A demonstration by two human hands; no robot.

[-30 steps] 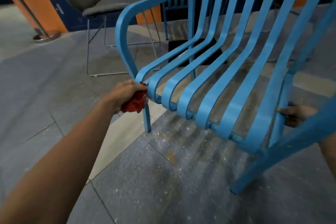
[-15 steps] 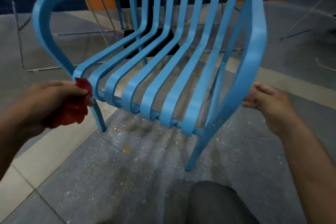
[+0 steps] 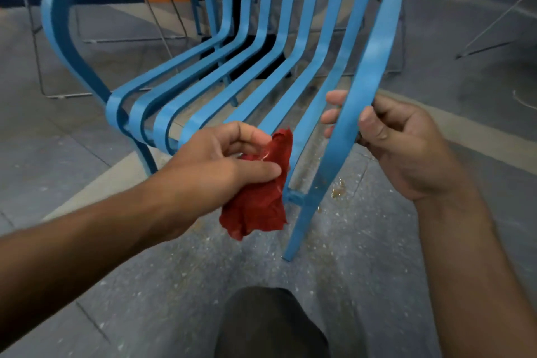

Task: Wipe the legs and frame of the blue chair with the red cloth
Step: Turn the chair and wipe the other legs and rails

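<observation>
The blue chair (image 3: 302,46) of curved metal slats fills the middle of the view, its seat facing me. My left hand (image 3: 220,166) pinches the crumpled red cloth (image 3: 258,200), which hangs in front of the seat's front edge beside the front right leg (image 3: 302,224). My right hand (image 3: 406,148) is wrapped around the chair's right armrest bar (image 3: 363,96), thumb in front and fingers behind. The front left leg (image 3: 145,157) stands on the floor at the left.
The floor (image 3: 363,285) is grey speckled tile with a pale strip and a small stain (image 3: 337,189) near the right leg. Wire-frame chair legs (image 3: 37,67) stand behind at left and right. My dark-clad knee (image 3: 270,325) is at the bottom centre.
My left hand carried the red cloth from the chair's front left corner across to the front right leg. My right hand went from open beside the right armrest to gripping it.
</observation>
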